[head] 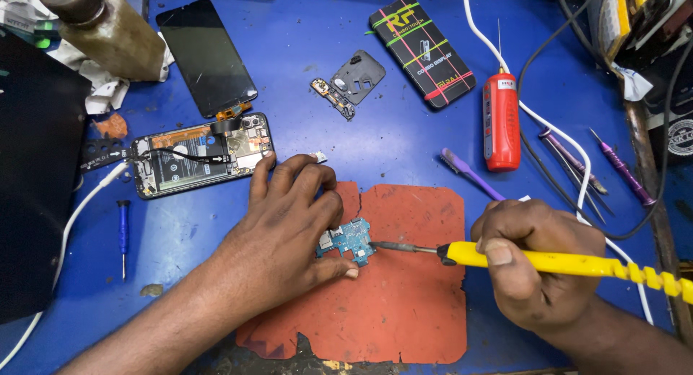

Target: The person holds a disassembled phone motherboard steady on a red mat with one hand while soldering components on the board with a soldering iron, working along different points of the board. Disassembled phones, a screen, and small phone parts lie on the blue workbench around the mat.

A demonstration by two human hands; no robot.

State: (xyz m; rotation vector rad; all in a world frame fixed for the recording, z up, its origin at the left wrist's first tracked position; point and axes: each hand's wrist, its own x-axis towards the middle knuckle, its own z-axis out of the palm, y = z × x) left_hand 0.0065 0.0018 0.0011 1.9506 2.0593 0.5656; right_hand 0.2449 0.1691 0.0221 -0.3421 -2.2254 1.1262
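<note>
Two hands work over a small blue circuit board (348, 239). It lies on a red mat (404, 288) in the middle of the blue desk (404, 129). The left hand (289, 230) presses down on the board, fingers spread flat on top and thumb under its lower edge, so its grip pins the board to the mat. The right hand (530, 263) has its grip closed tight around a yellow soldering iron (563, 263). The iron's dark metal tip touches the right edge of the board.

Just above the left hand lies an open phone (198, 155) with its insides showing. A black screen panel (206, 54) sits above it, joined to it by an orange strip. Near the top middle are a small dark cover plate (359, 75) and a thin little part (332, 97) beside it. A black phone case box with bright stripes (422, 50) lies to the right of them. A red tool (501, 119) stands out beside a white cable (577, 151). A purple pry stick (469, 173) lies near the right hand. A small blue screwdriver (123, 227) lies far left.
</note>
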